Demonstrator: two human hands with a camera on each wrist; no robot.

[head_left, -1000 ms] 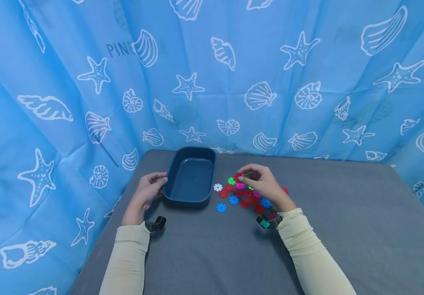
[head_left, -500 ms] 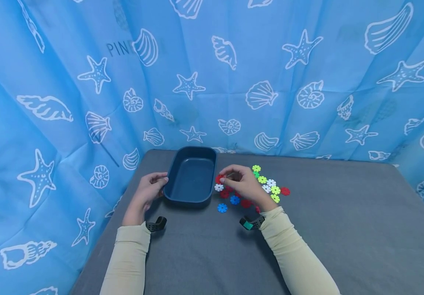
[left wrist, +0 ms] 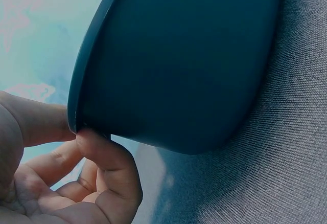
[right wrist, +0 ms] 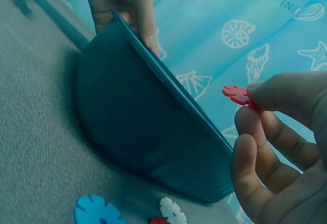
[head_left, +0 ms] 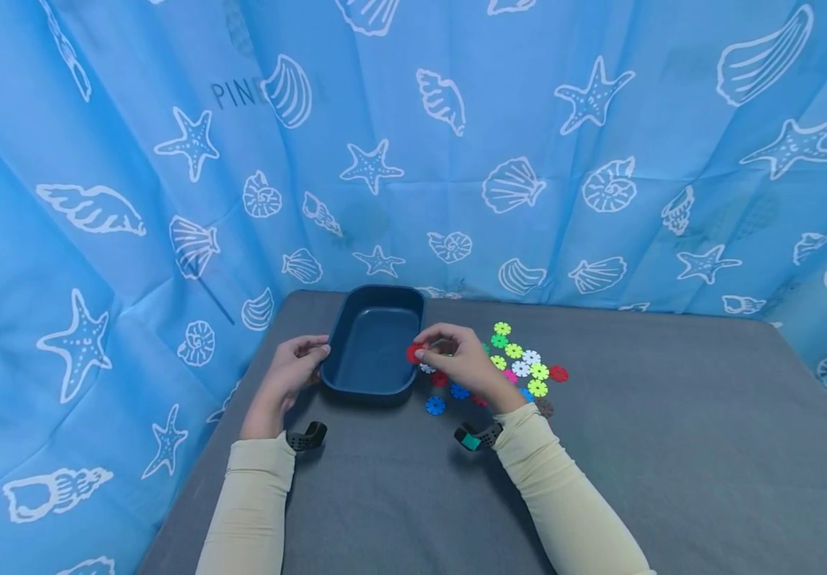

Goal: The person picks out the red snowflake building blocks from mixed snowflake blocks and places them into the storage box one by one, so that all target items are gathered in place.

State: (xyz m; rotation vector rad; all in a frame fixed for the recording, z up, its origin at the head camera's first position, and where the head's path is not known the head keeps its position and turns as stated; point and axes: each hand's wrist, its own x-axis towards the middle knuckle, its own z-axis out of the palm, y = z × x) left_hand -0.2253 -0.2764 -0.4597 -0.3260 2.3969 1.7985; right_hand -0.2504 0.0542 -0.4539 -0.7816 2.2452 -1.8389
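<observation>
A dark blue plastic tub (head_left: 373, 349) with rounded corners stands on the grey cloth, its inside bare. My left hand (head_left: 290, 371) grips its left rim, thumb on one side and curled forefinger on the other, as the left wrist view shows close up. Over the right rim, my right hand (head_left: 462, 361) pinches a red notched plastic disc (right wrist: 236, 93) between thumb and forefinger. Beneath and behind that hand lie several more notched discs, among them a blue disc (head_left: 435, 406), a white disc (right wrist: 172, 210) and a yellow-green disc (head_left: 512, 350). The hand hides part of the pile.
A red disc (head_left: 559, 373) lies at the pile's right edge. Grey cloth (head_left: 672, 447) covers the table. A blue curtain (head_left: 399, 120) with white shell prints hangs right behind the table and along its left side.
My right hand has moved left from above the pile to the tub's right rim, carrying the red disc. My left hand keeps its grip on the tub, which stays in place.
</observation>
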